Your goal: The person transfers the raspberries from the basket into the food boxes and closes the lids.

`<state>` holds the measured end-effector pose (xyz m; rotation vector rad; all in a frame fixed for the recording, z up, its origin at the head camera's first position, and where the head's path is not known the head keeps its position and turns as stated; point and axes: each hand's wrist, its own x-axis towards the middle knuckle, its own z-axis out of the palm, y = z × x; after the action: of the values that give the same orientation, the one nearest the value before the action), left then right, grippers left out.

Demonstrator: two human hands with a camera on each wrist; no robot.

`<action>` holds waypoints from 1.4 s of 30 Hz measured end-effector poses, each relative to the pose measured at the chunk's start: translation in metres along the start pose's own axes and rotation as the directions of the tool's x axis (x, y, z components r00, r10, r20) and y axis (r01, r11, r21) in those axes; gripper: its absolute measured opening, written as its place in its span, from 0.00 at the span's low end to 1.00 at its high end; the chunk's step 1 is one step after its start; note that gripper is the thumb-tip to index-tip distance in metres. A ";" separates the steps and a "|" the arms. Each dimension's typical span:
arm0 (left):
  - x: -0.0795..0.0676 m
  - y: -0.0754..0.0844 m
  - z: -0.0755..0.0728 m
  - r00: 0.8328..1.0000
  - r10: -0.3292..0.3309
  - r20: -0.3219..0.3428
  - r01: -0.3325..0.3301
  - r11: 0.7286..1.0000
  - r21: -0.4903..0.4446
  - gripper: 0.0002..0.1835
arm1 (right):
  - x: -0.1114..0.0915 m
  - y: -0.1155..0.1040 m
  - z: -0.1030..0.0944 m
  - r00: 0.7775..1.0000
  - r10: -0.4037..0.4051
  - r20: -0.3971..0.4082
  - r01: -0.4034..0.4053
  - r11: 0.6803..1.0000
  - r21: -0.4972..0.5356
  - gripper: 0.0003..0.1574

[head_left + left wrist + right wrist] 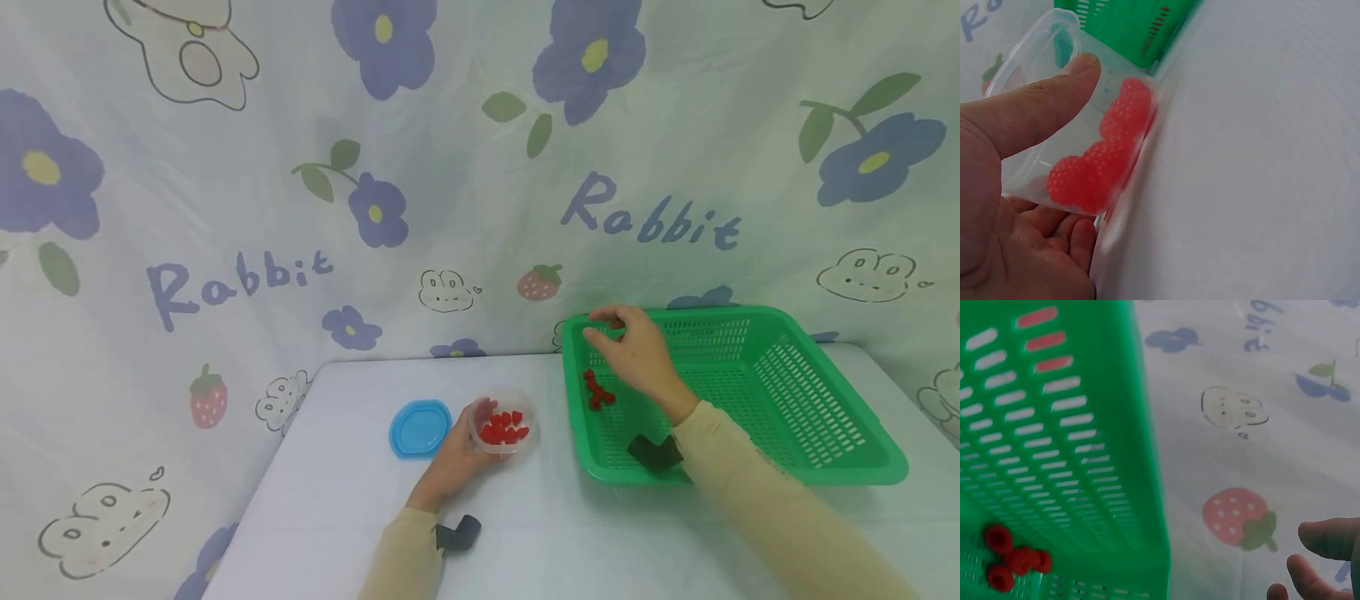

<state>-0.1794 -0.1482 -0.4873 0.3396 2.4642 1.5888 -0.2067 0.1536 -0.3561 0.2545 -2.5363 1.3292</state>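
Note:
My left hand (462, 446) grips a clear plastic tub (504, 400), its thumb (1054, 103) across the near side and fingers beneath in the left wrist view. Several red raspberries (1110, 144) lie inside the tub, against its bottom. Over the left end of a green basket (765, 429) is my right hand (637, 354), thumb and fingers apart with nothing between them. Below that hand, several more raspberries (597, 392) sit in the basket's left part; the right wrist view shows these raspberries (1016, 557) too, some with hollow ends up.
A blue lid (422, 428) lies on the white table (337, 500), just left of the tub. The basket's slotted wall and raised rim (847, 392) stand on the right. A patterned curtain (465, 167) hangs behind the table.

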 end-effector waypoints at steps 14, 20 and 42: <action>-0.002 0.003 0.000 1.000 -0.020 -0.009 0.020 1.000 0.007 0.52 | 0.016 0.032 -0.005 0.982 0.079 0.169 -0.064 0.994 -0.091 0.25; -0.004 0.003 0.000 0.999 -0.032 -0.011 0.032 0.999 0.003 0.52 | 0.021 0.049 -0.004 0.949 0.149 0.278 -0.132 0.988 -0.077 0.27; -0.001 -0.001 0.001 1.000 -0.026 0.006 0.026 1.000 -0.009 0.52 | 0.020 0.083 -0.010 0.731 0.339 0.593 -0.361 0.929 -0.086 0.31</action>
<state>-0.1779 -0.1487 -0.4887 0.3096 2.4459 1.5863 -0.2468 0.2075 -0.4088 0.2382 -3.2256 1.6383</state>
